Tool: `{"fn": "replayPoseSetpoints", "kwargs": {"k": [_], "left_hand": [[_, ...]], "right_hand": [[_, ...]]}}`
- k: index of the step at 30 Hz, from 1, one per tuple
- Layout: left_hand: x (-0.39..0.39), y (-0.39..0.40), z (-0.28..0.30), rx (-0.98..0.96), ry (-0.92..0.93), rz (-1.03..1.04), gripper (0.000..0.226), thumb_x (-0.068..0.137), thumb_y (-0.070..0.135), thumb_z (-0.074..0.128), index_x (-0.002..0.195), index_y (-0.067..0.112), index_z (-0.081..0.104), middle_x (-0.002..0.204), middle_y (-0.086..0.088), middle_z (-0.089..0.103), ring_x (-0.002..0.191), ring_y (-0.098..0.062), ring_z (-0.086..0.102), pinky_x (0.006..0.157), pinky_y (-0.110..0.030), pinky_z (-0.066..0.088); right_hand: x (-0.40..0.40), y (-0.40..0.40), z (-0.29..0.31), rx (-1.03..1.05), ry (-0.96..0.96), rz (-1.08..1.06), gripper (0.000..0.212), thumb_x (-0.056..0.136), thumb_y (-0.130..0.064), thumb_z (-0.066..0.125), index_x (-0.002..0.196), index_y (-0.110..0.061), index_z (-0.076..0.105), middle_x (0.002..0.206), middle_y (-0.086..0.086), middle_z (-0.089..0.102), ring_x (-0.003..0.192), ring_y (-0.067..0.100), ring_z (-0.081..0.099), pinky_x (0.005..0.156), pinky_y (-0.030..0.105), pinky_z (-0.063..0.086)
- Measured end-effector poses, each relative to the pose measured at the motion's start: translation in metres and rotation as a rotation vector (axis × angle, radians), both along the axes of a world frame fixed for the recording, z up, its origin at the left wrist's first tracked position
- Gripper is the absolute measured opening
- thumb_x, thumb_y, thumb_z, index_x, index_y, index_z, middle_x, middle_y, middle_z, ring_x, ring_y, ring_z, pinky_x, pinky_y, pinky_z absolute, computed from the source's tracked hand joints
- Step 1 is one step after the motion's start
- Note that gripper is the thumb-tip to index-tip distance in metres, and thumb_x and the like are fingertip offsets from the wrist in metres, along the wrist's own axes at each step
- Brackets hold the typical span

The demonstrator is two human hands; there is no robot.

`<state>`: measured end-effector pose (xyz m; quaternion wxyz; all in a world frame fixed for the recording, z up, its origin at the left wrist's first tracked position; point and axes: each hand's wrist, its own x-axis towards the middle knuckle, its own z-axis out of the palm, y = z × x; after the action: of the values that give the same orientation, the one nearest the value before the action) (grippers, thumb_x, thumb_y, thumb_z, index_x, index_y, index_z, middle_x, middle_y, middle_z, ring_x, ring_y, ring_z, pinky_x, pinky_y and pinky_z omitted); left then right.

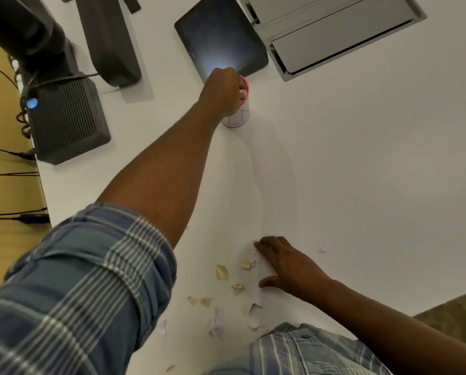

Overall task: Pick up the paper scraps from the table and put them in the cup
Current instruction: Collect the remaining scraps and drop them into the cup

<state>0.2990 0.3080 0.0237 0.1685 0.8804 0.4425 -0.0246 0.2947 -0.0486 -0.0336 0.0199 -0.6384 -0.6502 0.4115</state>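
A white cup (239,117) with a red rim stands on the white table (362,171), just in front of a dark tablet. My left hand (222,89) is stretched out over the cup's mouth, fingers bunched on white paper scraps at the rim. Nearer to me, my right hand (286,262) rests flat on the table, fingers spread, holding nothing. Several paper scraps, yellow (222,272), white (254,311) and pale purple (322,249), lie scattered left of and below that hand, near the table's front edge.
A dark tablet (221,36) lies behind the cup. A grey recessed cable box (334,33) is at the back right. A black device with a blue light (66,115) and a black stand (107,39) occupy the back left, with cables trailing off the table's left edge.
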Motion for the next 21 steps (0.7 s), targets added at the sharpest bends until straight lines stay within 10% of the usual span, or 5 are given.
{"fn": "replayPoseSetpoints", "kwargs": {"k": [8,21], "left_hand": [[-0.126,-0.114,0.013,0.047,-0.475,0.219,0.039,0.085,0.002,0.057,0.124,0.004,0.06,0.128,-0.013,0.06,0.12,-0.025,0.056,0.107,-0.032,0.04],[-0.337,-0.369,-0.042,-0.104,-0.23,0.794,0.034,0.09,0.009,0.057,0.124,0.011,0.058,0.123,-0.006,0.062,0.114,-0.023,0.057,0.099,-0.033,0.045]], "right_hand": [[-0.025,-0.023,-0.009,0.033,-0.049,0.217,0.117,0.074,-0.057,0.069,0.151,-0.014,-0.008,0.16,0.004,-0.003,0.146,0.021,0.002,0.117,0.029,0.009],[-0.04,-0.04,-0.01,0.068,-0.115,0.2,0.134,0.062,-0.068,0.071,0.15,-0.012,-0.013,0.159,0.004,-0.011,0.146,0.021,-0.004,0.119,0.03,0.009]]}}
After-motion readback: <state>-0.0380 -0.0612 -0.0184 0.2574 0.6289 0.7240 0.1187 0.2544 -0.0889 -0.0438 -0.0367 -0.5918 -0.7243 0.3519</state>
